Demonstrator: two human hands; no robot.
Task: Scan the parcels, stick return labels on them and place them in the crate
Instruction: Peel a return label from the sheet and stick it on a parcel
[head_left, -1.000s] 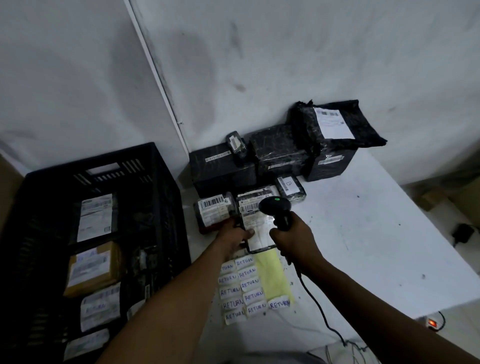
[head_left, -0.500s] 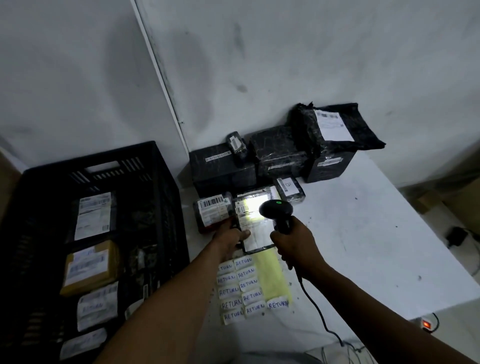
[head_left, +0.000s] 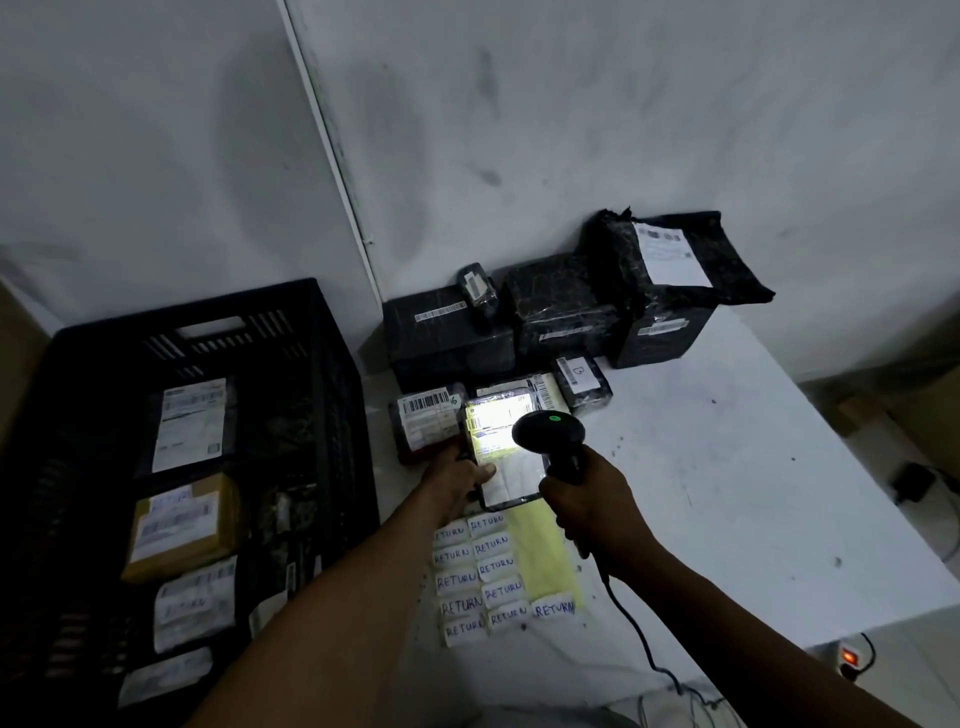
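Scanner (head_left: 549, 435) lit the held parcel (head_left: 503, 457).
Right hand (head_left: 592, 506) gripped it; left hand (head_left: 457, 480) pinched the parcel, labels (head_left: 480, 577) just below, crate (head_left: 197, 332) left, boxes (head_left: 561, 306) behind.

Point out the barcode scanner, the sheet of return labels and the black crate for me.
barcode scanner (head_left: 548, 430): head view, on top of its black head.
sheet of return labels (head_left: 535, 551): head view, on its bare yellow backing.
black crate (head_left: 208, 317): head view, on its far wall.

A power strip (head_left: 848, 659) with a lit red switch sits below the white table (head_left: 753, 493), apparently on the floor
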